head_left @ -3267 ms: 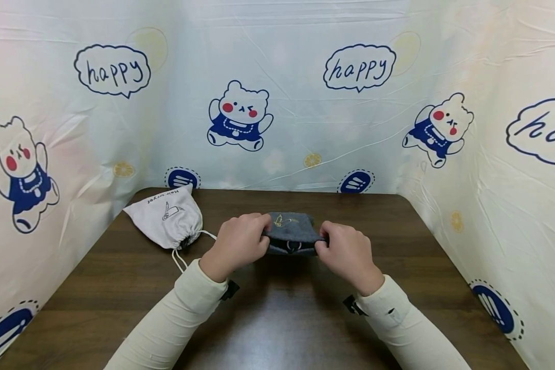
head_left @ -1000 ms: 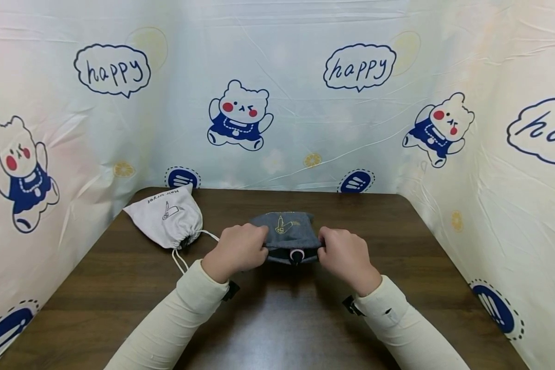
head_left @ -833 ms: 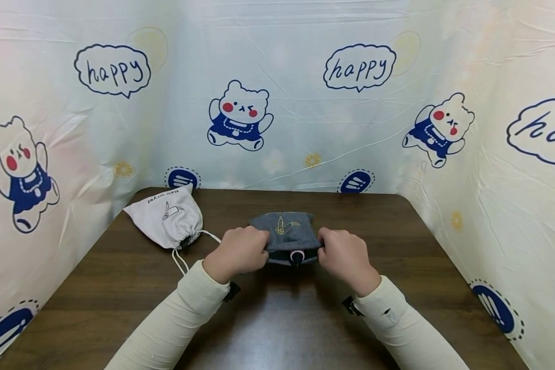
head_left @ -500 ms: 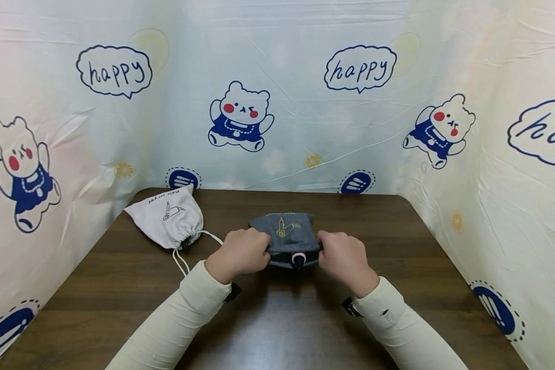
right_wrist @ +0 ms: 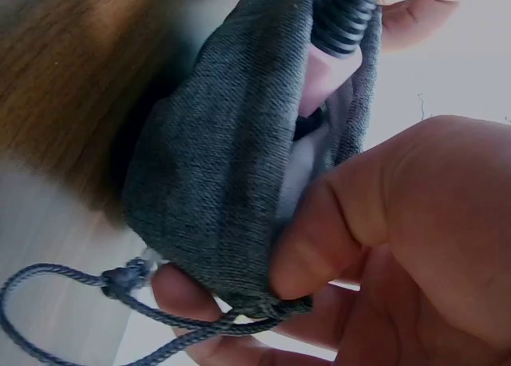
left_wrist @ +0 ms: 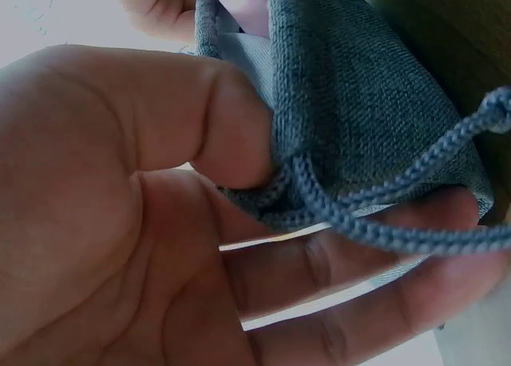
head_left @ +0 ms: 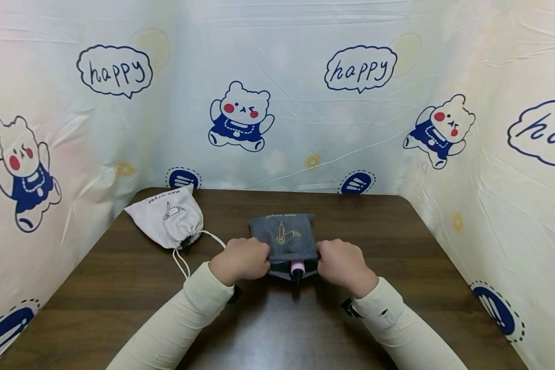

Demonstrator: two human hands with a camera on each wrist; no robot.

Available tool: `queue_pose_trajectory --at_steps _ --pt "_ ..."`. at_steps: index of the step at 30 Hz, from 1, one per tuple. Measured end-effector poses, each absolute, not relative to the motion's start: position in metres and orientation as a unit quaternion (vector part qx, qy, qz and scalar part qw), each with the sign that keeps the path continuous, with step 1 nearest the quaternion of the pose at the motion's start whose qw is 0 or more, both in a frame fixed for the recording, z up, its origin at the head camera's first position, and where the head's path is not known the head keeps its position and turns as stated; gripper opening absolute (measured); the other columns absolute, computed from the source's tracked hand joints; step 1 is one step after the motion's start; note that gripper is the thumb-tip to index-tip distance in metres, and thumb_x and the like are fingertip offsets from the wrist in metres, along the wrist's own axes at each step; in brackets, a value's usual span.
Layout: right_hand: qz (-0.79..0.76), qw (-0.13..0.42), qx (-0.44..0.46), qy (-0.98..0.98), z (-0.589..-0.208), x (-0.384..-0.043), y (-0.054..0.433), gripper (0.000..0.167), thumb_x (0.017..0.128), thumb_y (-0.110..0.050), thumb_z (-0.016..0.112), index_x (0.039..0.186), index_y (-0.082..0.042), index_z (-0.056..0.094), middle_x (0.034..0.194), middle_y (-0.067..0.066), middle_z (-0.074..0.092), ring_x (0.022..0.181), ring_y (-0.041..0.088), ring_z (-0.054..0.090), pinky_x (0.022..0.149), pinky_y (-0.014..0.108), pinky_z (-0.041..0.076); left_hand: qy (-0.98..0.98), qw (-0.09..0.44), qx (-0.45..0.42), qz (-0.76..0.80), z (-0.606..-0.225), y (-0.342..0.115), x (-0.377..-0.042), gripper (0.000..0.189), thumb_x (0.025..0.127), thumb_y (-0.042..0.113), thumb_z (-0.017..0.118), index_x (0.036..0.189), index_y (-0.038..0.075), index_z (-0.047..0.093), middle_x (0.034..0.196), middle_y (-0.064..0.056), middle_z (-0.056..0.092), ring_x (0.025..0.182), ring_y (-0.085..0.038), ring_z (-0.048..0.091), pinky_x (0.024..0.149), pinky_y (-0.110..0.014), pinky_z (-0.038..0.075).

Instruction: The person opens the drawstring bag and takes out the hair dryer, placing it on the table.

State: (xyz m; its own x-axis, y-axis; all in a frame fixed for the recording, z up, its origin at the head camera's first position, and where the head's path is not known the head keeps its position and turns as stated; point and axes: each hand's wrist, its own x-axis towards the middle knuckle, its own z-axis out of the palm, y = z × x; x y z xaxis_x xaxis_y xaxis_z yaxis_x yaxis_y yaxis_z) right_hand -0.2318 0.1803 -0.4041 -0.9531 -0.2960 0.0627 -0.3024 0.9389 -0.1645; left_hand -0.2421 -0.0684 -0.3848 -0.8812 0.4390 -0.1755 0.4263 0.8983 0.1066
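A dark grey drawstring bag [head_left: 284,237] with a yellow hair dryer print lies mid-table, its mouth towards me. At the left corner of that mouth my left hand [head_left: 242,258] pinches the hem between thumb and fingers, and a grey cord [left_wrist: 359,226] crosses those fingers in the left wrist view. My right hand [head_left: 344,264] grips the opposite corner, where another cord loop [right_wrist: 48,270] hangs. Between them the mouth gapes. A pink hair dryer handle [head_left: 298,265] with a black ribbed cord sleeve [right_wrist: 345,18] pokes out; the bag hides the rest.
A white drawstring bag [head_left: 168,216] printed "Hair dryer" lies at the back left of the brown wooden table [head_left: 277,329]. Its white cord reaches close to my left hand. Printed curtains [head_left: 296,123] enclose the table at the back and sides.
Both hands have drawn the grey bag's mouth towards me and lower. More of its print shows, and the pink handle's end has come into view. The white bag has stayed put.
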Motion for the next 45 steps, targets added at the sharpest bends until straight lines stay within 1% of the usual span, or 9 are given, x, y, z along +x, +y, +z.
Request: queue_pose_trajectory --at_steps 3,6,8,13,19,30,37,41,45 --pt "0.08 0.005 0.15 -0.986 -0.406 -0.233 0.18 0.026 0.084 -0.001 0.051 0.066 -0.02 0.052 0.063 -0.006 0.029 0.057 0.015 0.03 0.048 0.036 0.021 0.968 0.114 0.22 0.029 -0.386 -0.067 -0.242 0.016 0.099 0.029 0.061 0.09 0.02 0.07 0.101 -0.004 0.073 0.085 -0.026 0.067 0.076 -0.054 0.053" --pt "0.074 -0.001 0.149 -0.986 -0.408 -0.234 0.18 0.025 0.084 -0.002 0.051 0.068 -0.02 0.055 0.063 -0.005 0.033 0.058 0.015 0.034 0.047 0.038 0.025 0.968 0.13 0.214 0.028 -0.386 -0.066 -0.241 0.016 0.1 0.029 0.06 0.101 0.02 0.073 0.11 -0.005 0.073 0.094 -0.03 0.069 0.081 -0.055 0.053" --pt "0.072 -0.002 0.148 -0.986 -0.409 -0.234 0.18 0.025 0.084 -0.002 0.052 0.069 -0.021 0.056 0.063 -0.005 0.036 0.058 0.016 0.036 0.047 0.038 0.026 0.968 0.135 0.211 0.024 -0.387 -0.065 -0.241 0.018 0.1 0.03 0.06 0.104 0.02 0.073 0.115 -0.006 0.073 0.099 -0.031 0.069 0.083 -0.056 0.053" --pt "0.074 -0.01 0.15 -0.986 -0.411 -0.233 0.179 0.026 0.085 -0.003 0.053 0.067 -0.021 0.055 0.062 -0.005 0.035 0.057 0.016 0.035 0.047 0.038 0.025 0.968 0.14 0.21 0.01 -0.392 -0.063 -0.242 0.019 0.099 0.033 0.06 0.102 0.02 0.074 0.117 -0.007 0.073 0.101 -0.033 0.07 0.085 -0.057 0.054" --pt "0.072 -0.023 0.153 -0.985 -0.412 -0.233 0.179 0.031 0.087 -0.004 0.055 0.062 -0.021 0.046 0.062 -0.005 0.028 0.054 0.015 0.031 0.047 0.036 0.022 0.966 0.14 0.217 0.006 -0.398 -0.062 -0.244 0.02 0.098 0.034 0.06 0.093 0.02 0.073 0.112 -0.006 0.074 0.096 -0.03 0.071 0.082 -0.056 0.055" --pt "0.062 -0.039 0.159 -0.985 -0.417 -0.233 0.18 0.026 0.088 -0.007 0.059 0.066 -0.021 0.056 0.061 -0.004 0.039 0.055 0.016 0.038 0.046 0.038 0.027 0.963 0.157 0.219 -0.002 -0.402 -0.063 -0.244 0.02 0.095 0.038 0.064 0.089 0.021 0.072 0.109 -0.004 0.074 0.091 -0.025 0.07 0.081 -0.053 0.055" --pt "0.065 -0.054 0.158 -0.984 -0.417 -0.232 0.18 0.029 0.088 -0.005 0.058 0.064 -0.021 0.052 0.062 -0.004 0.036 0.055 0.016 0.034 0.047 0.039 0.024 0.961 0.163 0.223 -0.009 -0.399 -0.061 -0.241 0.025 0.093 0.039 0.069 0.074 0.023 0.065 0.097 0.0 0.072 0.081 -0.02 0.066 0.078 -0.051 0.055" --pt "0.062 -0.058 0.161 -0.983 -0.416 -0.231 0.18 0.031 0.087 -0.005 0.057 0.063 -0.021 0.048 0.062 -0.005 0.033 0.056 0.016 0.032 0.048 0.039 0.024 0.96 0.157 0.231 -0.024 -0.399 -0.061 -0.24 0.026 0.089 0.039 0.073 0.07 0.023 0.063 0.087 0.002 0.07 0.075 -0.016 0.063 0.075 -0.05 0.056" --pt "0.062 -0.06 0.167 -0.982 -0.415 -0.23 0.18 0.032 0.086 -0.004 0.057 0.062 -0.021 0.046 0.062 -0.005 0.032 0.055 0.016 0.031 0.049 0.039 0.024 0.959 0.149 0.236 -0.039 -0.401 -0.061 -0.24 0.027 0.086 0.039 0.077 0.07 0.023 0.063 0.084 0.003 0.069 0.073 -0.014 0.062 0.073 -0.049 0.056"
